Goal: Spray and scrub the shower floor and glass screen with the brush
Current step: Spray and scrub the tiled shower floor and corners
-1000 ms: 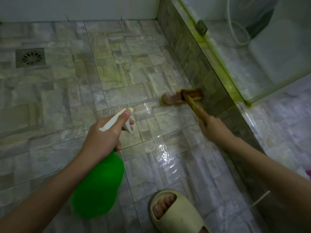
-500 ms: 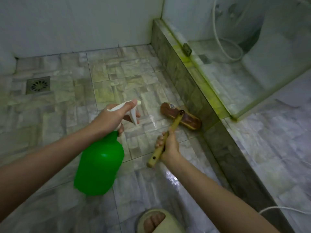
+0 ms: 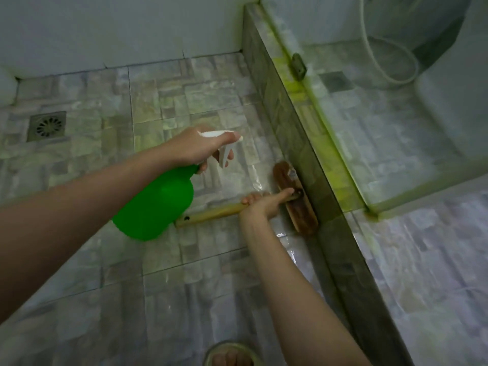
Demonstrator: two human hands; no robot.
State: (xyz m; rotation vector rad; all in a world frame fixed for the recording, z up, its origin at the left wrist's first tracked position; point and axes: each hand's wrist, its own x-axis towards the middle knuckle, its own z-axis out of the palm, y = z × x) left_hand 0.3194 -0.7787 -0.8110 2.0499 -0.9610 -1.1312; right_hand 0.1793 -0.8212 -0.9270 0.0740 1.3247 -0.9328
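Observation:
My left hand (image 3: 192, 147) grips the white trigger head of a green spray bottle (image 3: 155, 204), held above the wet tiled shower floor (image 3: 184, 101), nozzle pointing right. My right hand (image 3: 266, 204) is closed around the wooden handle of the scrub brush (image 3: 295, 199), close to its brown head. The brush head lies on the floor pressed along the base of the low tiled kerb (image 3: 287, 122). The glass screen (image 3: 396, 128) rises from the kerb's top on the right, with yellow-green staining along its bottom edge.
A square metal floor drain (image 3: 47, 126) sits at the far left. A white wall closes the back. Beyond the glass are a white toilet (image 3: 454, 88) and a hose (image 3: 390, 56). My sandalled foot (image 3: 232, 355) stands at the bottom edge.
My right hand slid up the handle toward the brush head and swung the handle flat to the left. The brush head turned and now lies against the kerb. The bottle shifted right.

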